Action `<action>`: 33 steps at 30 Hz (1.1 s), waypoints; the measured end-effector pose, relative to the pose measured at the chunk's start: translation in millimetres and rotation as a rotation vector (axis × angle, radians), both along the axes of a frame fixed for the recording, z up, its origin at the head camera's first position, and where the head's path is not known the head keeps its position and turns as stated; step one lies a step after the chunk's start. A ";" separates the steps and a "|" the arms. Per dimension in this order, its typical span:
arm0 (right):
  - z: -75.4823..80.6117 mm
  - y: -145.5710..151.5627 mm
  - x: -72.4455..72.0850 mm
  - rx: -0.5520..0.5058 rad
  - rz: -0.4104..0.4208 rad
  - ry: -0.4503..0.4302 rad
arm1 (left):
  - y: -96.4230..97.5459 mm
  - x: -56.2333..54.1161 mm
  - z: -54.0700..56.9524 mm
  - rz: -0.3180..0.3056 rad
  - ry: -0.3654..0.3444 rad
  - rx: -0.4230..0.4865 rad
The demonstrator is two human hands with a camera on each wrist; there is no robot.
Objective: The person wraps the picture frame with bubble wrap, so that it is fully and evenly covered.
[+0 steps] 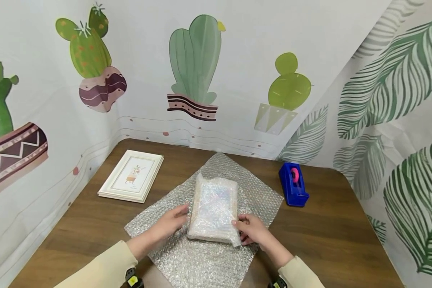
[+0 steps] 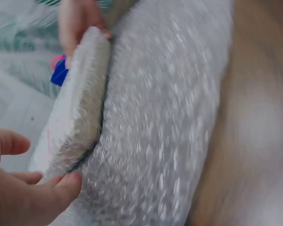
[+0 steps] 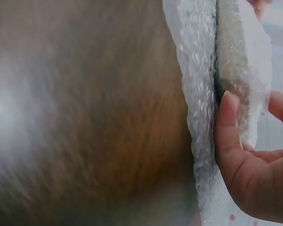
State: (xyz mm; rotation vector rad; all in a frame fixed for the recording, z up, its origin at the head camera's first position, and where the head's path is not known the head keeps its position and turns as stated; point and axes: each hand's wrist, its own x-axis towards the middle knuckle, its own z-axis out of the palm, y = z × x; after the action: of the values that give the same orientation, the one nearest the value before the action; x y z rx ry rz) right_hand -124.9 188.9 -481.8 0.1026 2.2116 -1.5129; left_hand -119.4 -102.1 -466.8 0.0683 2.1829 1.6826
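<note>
2 cream sleeves lead the head view; behind them the wrapped package lies inside the edges of the bubble-wrap sheet, whose right corner nears the blue tape dispenser. Left wrist: the left hand spreads relaxed fingers at the package's end, contact unclear. Right wrist: the right hand pinches its side edge.

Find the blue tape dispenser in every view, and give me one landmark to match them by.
Head: blue tape dispenser right of centre, on the table, beyond the bubble-wrap sheet's right corner.
Left wrist: upper left, partly visible just below the right hand.
Right wrist: not in it.
Shared landmark: the wrapped bundle, in all three views.
</note>
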 end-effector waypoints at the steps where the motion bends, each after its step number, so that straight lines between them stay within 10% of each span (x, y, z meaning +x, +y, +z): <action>1: -0.1 -0.3 1.0 -0.014 -0.004 -0.003 | -2.4 -0.2 -0.9 0.009 -0.060 0.056; 10: -0.2 -2.9 6.7 -0.133 -0.021 0.016 | -9.3 -2.7 -14.1 -0.030 -0.196 0.256; 21: 3.9 -2.0 15.7 -0.129 -0.089 -0.001 | -2.6 4.0 1.7 -0.041 -0.225 0.299; 33: 15.6 20.4 17.4 -0.371 -0.161 -0.022 | 13.2 -1.8 20.2 -0.080 -0.216 0.334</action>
State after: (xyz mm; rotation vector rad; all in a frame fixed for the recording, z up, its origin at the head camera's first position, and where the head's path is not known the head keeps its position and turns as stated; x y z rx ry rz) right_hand -107.5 209.3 -466.2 0.1812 1.9056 -1.9724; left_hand -121.2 -88.9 -446.7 0.0589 1.7083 1.8949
